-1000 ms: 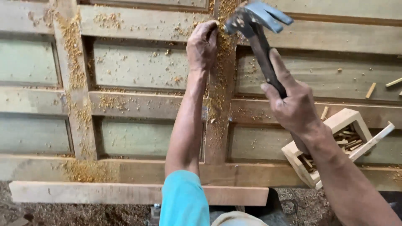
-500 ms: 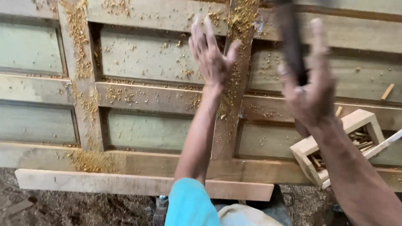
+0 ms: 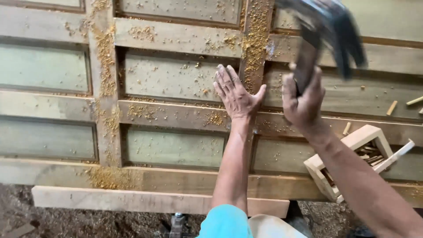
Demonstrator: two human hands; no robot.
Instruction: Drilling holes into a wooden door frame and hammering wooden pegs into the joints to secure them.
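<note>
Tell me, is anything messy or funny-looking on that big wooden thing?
Yes. Golden sawdust lies in heaps along the rails of the panelled wooden frame, thickest on the upright strips. Short wooden pegs lie loose at right, outside the small pale wooden box. Nothing looks broken.

Sawdust-strewn ground (image 3: pixel 66 220), loose wooden plank (image 3: pixel 132 200), soft daylight

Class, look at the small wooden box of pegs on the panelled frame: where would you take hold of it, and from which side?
Grip the small wooden box by its two long side walls, coming from above. It lies tilted on the frame with its open top showing, and the walls look thin and straight enough to pinch. The right hand, holding the hammer, is nearest.
</note>
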